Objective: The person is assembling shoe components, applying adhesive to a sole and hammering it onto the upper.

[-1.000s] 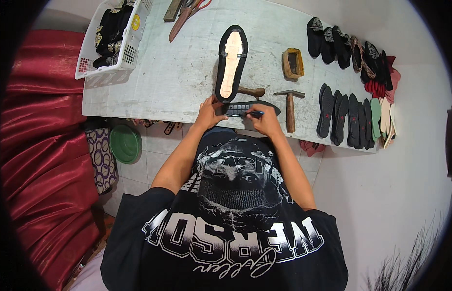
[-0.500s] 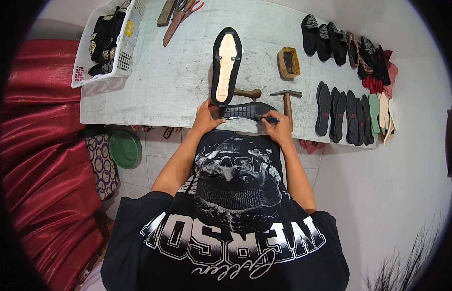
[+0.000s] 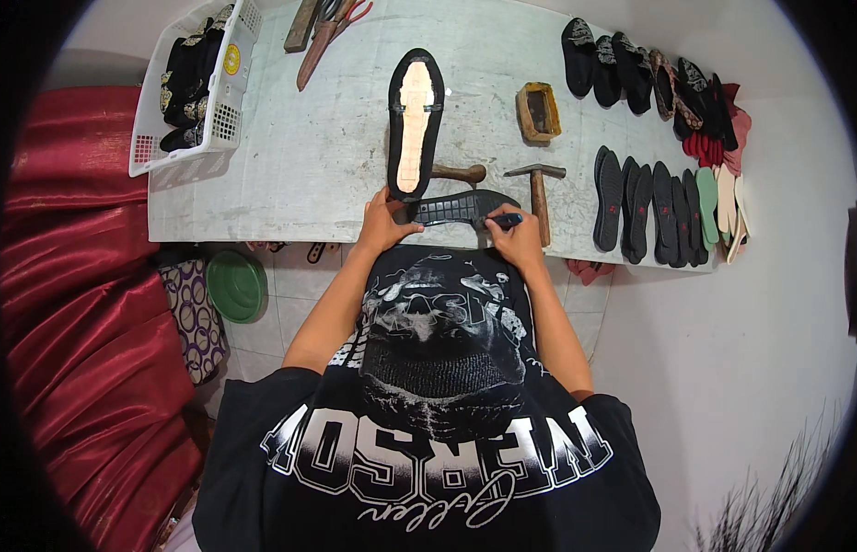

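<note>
A black shoe sole [image 3: 447, 211] lies tread side up along the table's near edge. My left hand [image 3: 382, 224] is closed on its left end, with the thumb along the near side and the fingers partly hidden. My right hand [image 3: 518, 241] pinches a dark pen [image 3: 508, 220] at the right part of the sole's near edge; its tip is hard to make out. Just beyond the sole, a black shoe [image 3: 416, 129] rests with its pale underside up, its near end by my left fingers.
Right of the sole lies a hammer [image 3: 540, 207]; a wooden-handled tool [image 3: 461, 172] is partly behind the shoe. A yellowish box [image 3: 523, 118], several soles [image 3: 608, 202] and several shoes [image 3: 605, 66] occupy the right side. Far left are a white basket [image 3: 224, 110] and pliers [image 3: 341, 32].
The pen has turned in my right hand, so its back end points more up and away. The whole view has shifted slightly; my left hand stays at the sole's left end.
</note>
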A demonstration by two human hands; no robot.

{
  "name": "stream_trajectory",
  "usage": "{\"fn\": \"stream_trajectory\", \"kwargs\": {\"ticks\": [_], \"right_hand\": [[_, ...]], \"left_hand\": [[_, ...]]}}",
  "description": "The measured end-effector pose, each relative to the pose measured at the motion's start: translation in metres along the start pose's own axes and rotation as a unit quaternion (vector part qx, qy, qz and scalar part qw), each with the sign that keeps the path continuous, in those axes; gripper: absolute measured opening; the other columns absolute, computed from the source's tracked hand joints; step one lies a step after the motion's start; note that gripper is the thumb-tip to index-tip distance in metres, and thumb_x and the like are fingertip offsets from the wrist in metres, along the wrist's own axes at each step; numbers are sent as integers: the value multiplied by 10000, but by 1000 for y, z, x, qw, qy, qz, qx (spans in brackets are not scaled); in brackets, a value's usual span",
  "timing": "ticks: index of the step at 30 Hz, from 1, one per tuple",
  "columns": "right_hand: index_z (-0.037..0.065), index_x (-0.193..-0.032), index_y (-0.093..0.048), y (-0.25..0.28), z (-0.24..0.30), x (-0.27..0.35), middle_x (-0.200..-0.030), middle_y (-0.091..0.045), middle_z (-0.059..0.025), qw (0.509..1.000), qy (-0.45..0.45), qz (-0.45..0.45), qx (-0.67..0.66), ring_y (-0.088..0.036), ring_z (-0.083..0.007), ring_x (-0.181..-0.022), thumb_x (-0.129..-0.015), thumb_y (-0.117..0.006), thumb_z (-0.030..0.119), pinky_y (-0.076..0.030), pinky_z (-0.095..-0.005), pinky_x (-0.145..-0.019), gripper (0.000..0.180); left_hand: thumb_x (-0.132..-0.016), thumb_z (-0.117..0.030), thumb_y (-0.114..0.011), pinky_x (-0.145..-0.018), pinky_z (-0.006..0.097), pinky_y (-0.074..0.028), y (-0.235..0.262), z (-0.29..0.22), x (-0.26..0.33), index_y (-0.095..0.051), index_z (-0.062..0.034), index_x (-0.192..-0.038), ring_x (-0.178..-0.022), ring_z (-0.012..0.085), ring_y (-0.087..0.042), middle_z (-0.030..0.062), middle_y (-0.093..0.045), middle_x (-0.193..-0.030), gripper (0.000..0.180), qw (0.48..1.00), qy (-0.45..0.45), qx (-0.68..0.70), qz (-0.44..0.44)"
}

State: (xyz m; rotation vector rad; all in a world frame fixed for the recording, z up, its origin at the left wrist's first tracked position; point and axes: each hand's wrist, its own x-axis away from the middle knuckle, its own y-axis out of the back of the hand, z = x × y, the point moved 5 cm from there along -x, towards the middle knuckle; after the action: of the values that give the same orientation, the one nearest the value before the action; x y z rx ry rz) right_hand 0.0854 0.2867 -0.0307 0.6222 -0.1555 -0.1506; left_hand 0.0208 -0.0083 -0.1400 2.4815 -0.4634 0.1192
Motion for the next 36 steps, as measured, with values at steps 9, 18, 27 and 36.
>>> {"fn": "stream_trajectory", "kwargs": {"ticks": [9, 18, 27, 36], "right_hand": [[37, -850, -739, 46, -32, -15, -750, -723, -153, 991, -39, -120, 44, -718, -281, -678, -823, -760, 81, -535, -361, -634, 56], [17, -859, -719, -5, 6, 5, -725, -690, -156, 995, 68, -38, 64, -634, -297, -577, -830, -759, 90, -492, -398, -580, 87], [33, -894, -716, 40, -31, -15, -806, -683, -176, 984, 51, -136, 100, -674, -339, -718, -785, -760, 72, -526, -433, -668, 123], [14, -820, -719, -5, -5, -8, -733, -710, -167, 999, -40, 10, -27, -695, -268, -657, -817, -774, 113, -522, -382, -623, 113]], "left_hand": [[-516, -395, -1012, -1070, 462, -417, -4, 9, 0, -561, -17, -1326, -1211, 366, -564, 162, -678, -1226, 1001, 1000, 6, -10, 8], [-518, -344, -1020, -1060, 445, -420, 1, -5, -1, -568, -27, -1322, -1194, 337, -613, 142, -684, -1247, 975, 1000, 2, 20, 13], [-523, -333, -1022, -1068, 444, -408, -1, 0, -2, -568, -49, -1322, -1207, 328, -610, 132, -703, -1246, 962, 1000, -9, 11, 6], [-516, -347, -1021, -1062, 433, -410, 0, -5, -2, -581, -54, -1316, -1218, 319, -617, 107, -736, -1222, 959, 1000, -1, 24, 18]]}}
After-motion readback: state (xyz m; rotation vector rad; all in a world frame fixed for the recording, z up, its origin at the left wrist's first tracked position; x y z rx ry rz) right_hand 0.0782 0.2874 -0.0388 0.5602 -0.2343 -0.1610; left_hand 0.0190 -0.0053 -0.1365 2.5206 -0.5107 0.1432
